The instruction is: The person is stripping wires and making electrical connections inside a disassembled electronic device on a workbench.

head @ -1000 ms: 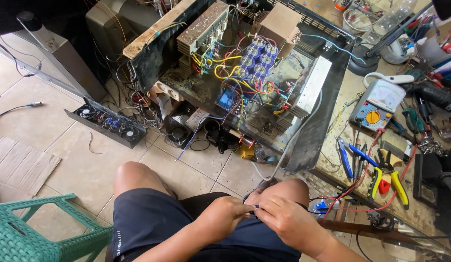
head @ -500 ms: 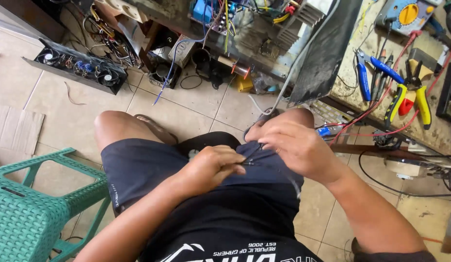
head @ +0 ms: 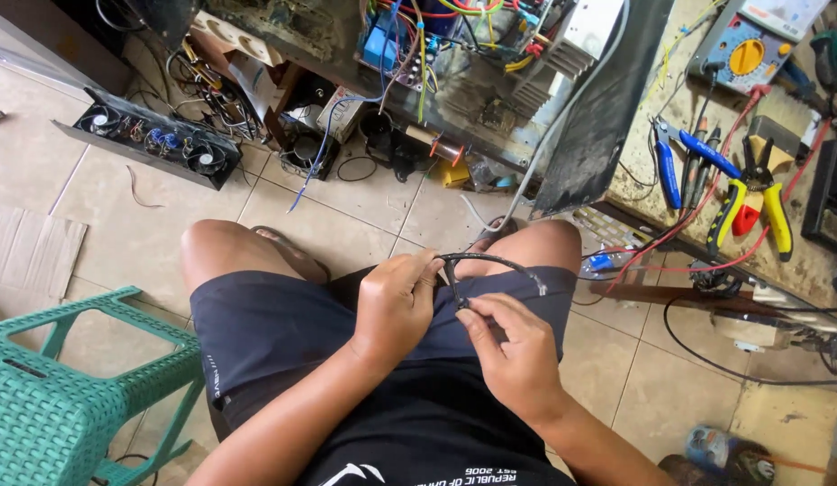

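Left hand [head: 396, 301], right hand [head: 508, 337] pinch black cable [head: 490, 263].

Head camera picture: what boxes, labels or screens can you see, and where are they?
Multimeter: top right on the bench, blue-grey box with a round yellow dial.
Small bottle label: by the person's right knee, blue band on a clear bottle.
Shirt print: bottom middle, small white lettering on black cloth.
Cardboard sheet: left floor, flat, plain brown.

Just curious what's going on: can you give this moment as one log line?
left hand: holds black cable | right hand: pinches cable end | place: over lap | nearby: pliers, green stool
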